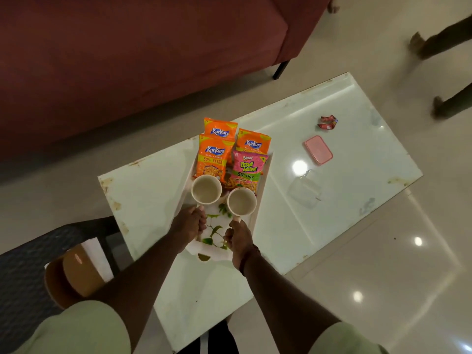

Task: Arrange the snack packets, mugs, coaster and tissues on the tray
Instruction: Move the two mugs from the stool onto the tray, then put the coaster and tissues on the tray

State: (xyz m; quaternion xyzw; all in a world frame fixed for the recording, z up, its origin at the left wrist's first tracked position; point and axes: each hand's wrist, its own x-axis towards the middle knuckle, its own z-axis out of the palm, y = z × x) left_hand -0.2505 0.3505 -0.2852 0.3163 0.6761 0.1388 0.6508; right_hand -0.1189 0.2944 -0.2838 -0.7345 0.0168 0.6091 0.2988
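Both hands grip mug handles over a leaf-print tray on a pale table.

The left hand (pixel 189 223) has its fingers curled tight around the handle of the left mug (pixel 206 189); the right hand (pixel 238 238) is closed the same way on the handle of the right mug (pixel 241 201). Both mugs look empty and sit upright over the tray (pixel 263 180), side by side at the middle of it; whether they touch its floor I cannot tell. At 12 o'clock from the mugs, four snack packets fill the tray's far end: three orange Kurkure packets (pixel 213 157) and one pink Bingo packet (pixel 246 169), overlapping. On the table (pixel 143 195), at 2 o'clock from the tray and well apart from it, lie a pink rectangular coaster (pixel 318 149) and, farther off, a crumpled red wrapper (pixel 327 122). A clear plastic pouch (pixel 305 189) rests at 3 o'clock.
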